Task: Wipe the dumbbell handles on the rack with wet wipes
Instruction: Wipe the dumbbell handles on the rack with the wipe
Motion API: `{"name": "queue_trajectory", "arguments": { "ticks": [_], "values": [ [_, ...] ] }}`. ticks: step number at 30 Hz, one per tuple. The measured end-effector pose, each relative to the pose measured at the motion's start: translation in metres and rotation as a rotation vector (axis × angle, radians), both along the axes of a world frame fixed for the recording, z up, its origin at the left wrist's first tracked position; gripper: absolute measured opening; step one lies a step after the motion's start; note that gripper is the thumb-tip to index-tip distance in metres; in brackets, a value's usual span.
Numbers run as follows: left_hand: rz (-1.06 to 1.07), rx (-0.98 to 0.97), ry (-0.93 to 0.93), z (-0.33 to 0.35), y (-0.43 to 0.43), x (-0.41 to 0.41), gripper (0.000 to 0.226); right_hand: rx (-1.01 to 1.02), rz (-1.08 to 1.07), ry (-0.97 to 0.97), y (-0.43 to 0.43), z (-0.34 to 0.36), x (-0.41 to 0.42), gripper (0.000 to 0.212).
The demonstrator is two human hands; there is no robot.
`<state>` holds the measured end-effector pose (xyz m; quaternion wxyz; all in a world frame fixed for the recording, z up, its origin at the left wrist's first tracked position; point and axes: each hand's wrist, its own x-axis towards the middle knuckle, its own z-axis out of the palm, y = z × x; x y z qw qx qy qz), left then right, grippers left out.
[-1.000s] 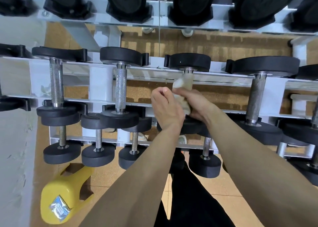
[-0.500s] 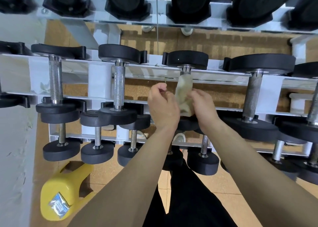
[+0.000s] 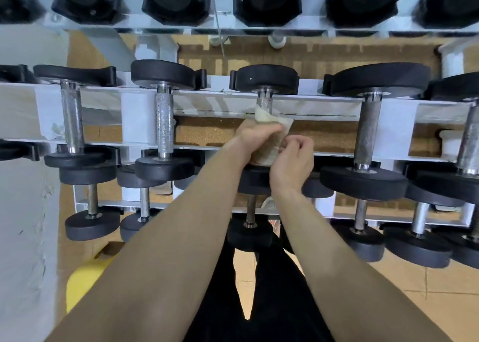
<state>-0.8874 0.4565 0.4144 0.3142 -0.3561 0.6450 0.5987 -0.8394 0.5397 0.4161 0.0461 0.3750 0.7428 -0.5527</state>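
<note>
In the head view, the wet wipe [image 3: 269,120] was seen wrapped around the dumbbell handle [image 3: 265,101] just above the centre of the frame, on the middle tier of the white rack [image 3: 140,119]. The left hand [image 3: 255,137] was closed around wipe and handle, its fingers [image 3: 272,129] curled over the cloth. The right hand [image 3: 293,164] was placed just beside it to the right, its fingers [image 3: 298,144] bent and the wipe's lower edge pinched. Only the handle's top, under the black upper weight [image 3: 267,78], was left uncovered. A yellow object [image 3: 83,282] was partly seen on the floor at lower left.
</note>
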Motion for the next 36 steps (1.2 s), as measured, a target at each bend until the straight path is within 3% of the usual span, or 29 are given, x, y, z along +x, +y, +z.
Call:
{"name": "queue_trajectory", "arguments": {
  "ticks": [6,13,19,21,24,28,32,36],
  "values": [
    [0.074,0.245,0.002,-0.003,-0.004,-0.022,0.040,0.122,0.020,0.104,-0.006,-0.014,0.005,0.015],
    [0.069,0.235,0.071,-0.016,-0.001,-0.006,0.028,0.140,0.001,0.124,-0.006,-0.017,0.006,0.017],
    [-0.116,-0.249,-0.039,-0.008,0.018,0.001,0.043,0.153,0.002,0.149,-0.006,-0.016,0.004,0.017],
    [-0.140,-0.296,-0.086,-0.007,0.024,0.001,0.044,0.145,-0.010,0.151,-0.004,-0.016,0.004,0.020],
    [0.017,-0.145,-0.150,-0.003,0.026,-0.008,0.023,0.110,-0.031,0.168,-0.002,-0.016,0.005,0.023],
    [0.182,0.072,-0.156,-0.003,0.017,-0.020,0.035,0.107,-0.049,0.177,-0.004,-0.018,0.005,0.025],
    [0.203,0.341,-0.101,0.003,0.002,-0.038,0.024,0.142,-0.038,0.199,-0.007,-0.018,0.007,0.022],
    [0.240,0.347,-0.065,0.003,-0.002,-0.048,0.027,0.163,-0.010,0.190,-0.008,-0.019,0.007,0.019]
  ]
}}
